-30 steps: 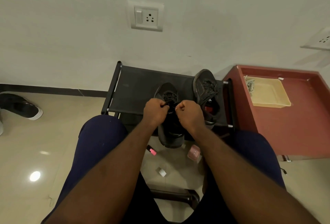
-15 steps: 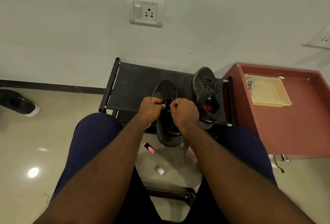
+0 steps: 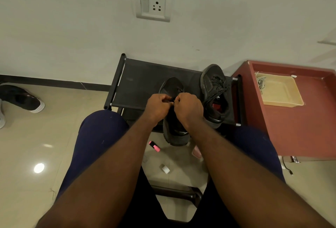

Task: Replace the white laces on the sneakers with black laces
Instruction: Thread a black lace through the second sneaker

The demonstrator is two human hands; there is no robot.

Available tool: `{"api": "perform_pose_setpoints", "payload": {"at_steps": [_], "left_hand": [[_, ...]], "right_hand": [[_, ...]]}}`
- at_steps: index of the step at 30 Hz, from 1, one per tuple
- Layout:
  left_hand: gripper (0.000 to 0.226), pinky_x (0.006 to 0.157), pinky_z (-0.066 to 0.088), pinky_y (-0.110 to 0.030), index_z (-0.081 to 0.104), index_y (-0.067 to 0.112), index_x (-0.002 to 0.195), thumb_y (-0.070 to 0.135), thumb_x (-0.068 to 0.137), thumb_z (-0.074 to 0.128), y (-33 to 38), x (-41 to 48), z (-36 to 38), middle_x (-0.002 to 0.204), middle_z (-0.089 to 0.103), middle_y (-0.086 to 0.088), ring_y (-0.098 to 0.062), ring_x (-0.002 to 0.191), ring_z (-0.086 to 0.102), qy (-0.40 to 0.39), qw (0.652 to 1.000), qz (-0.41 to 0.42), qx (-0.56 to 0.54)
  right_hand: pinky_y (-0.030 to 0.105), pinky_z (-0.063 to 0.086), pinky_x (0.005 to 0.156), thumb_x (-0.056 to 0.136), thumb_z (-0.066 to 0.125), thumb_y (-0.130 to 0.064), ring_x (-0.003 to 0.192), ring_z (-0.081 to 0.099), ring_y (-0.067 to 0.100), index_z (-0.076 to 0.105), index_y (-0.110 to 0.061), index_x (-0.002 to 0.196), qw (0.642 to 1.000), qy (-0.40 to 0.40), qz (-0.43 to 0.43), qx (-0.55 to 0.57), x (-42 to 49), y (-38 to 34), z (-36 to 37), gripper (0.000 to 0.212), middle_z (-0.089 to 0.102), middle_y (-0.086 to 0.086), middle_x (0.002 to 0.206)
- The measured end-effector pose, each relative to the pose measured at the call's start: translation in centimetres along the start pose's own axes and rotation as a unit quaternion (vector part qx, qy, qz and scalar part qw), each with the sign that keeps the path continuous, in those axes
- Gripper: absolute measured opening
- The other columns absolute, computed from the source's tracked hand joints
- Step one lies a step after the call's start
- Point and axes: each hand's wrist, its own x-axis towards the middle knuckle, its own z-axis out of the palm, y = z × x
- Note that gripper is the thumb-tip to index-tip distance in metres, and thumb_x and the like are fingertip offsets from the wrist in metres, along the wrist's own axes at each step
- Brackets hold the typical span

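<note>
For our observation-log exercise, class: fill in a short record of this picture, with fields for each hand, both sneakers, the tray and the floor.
left hand: pinches the black lace over the near sneaker
right hand: pinches the same lace, close beside the left hand
near sneaker: black, on the rack, heel past its front edge
second sneaker: black laces threaded, on the rack's right end
tray: yellow, on the red cabinet, white laces in one corner
floor: pink highlighter

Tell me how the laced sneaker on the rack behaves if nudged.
The laced sneaker rests with its heel at the rack's front bar, so a nudge toward you may tip it off. Its soft-looking upper would probably flex.
</note>
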Motion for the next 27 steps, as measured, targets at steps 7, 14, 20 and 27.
{"api": "perform_pose_setpoints", "payload": {"at_steps": [7,14,20,27], "left_hand": [[0.013,0.078,0.055,-0.037,0.067,0.016,0.097,0.017,0.100,0.054,0.1,0.1,0.4,0.099,0.069,-0.010,-0.018,0.086,0.062,0.001,0.994,-0.056,-0.096],[0.016,0.069,0.051,-0.030,0.064,0.009,0.100,0.019,0.101,0.052,0.1,0.8,1.6,0.100,0.068,-0.012,-0.017,0.084,0.060,0.016,0.990,-0.093,-0.104],[0.017,0.061,0.045,-0.026,0.063,0.005,0.103,0.017,0.100,0.051,-0.2,1.4,1.8,0.093,0.065,-0.011,-0.016,0.076,0.056,0.029,0.988,-0.110,-0.106],[0.014,0.063,0.046,-0.027,0.062,0.007,0.098,0.016,0.100,0.051,-0.5,1.8,2.2,0.088,0.062,-0.008,-0.014,0.074,0.055,0.049,0.988,-0.099,-0.112]], "right_hand": [[0.033,0.046,0.068,0.097,0.052,-0.022,0.081,0.062,0.025,0.067,-0.016,0.092,0.999,-0.020,-0.033,0.028,-0.1,0.9,-0.2,0.017,0.067,0.004,0.088],[0.041,0.047,0.085,0.097,0.051,-0.023,0.094,0.059,0.025,0.063,-0.017,0.109,0.999,0.008,-0.041,0.001,-0.9,1.3,0.2,0.017,0.067,0.004,0.101],[0.048,0.038,0.108,0.097,0.054,-0.019,0.131,0.044,0.028,0.062,-0.019,0.130,0.997,0.001,-0.070,0.016,0.3,1.6,0.7,0.034,0.051,0.007,0.137],[0.037,0.047,0.101,0.099,0.052,-0.015,0.118,0.060,0.023,0.065,-0.020,0.131,0.986,-0.084,-0.097,0.105,1.7,3.2,0.1,0.035,0.066,0.005,0.130]]}}
